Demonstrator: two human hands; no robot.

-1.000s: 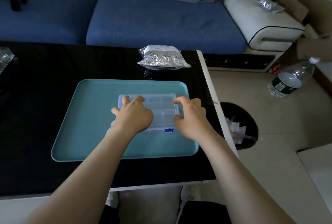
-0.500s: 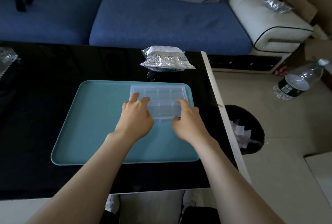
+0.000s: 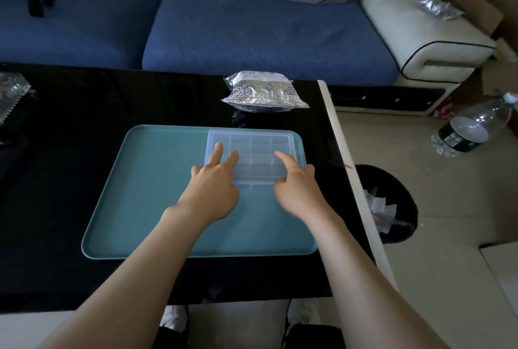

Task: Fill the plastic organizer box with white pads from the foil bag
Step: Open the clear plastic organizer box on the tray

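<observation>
A clear plastic organizer box with its lid down lies in the far right corner of a teal tray. My left hand rests on the box's left side with two straight fingers on the lid. My right hand touches the lid's right part with its index finger stretched out, the other fingers curled at the near edge. A silver foil bag with shell drawings lies on the black table just beyond the tray. No white pads are visible.
The table's right edge runs close to the tray. A black bin with paper scraps stands on the floor to the right, and a plastic bottle lies farther out. A blue sofa runs behind the table. Glassware sits at far left.
Both hands have slid the organizer box away from me and to the right, from the tray's middle into its far right corner. The foil bag has stayed put.
</observation>
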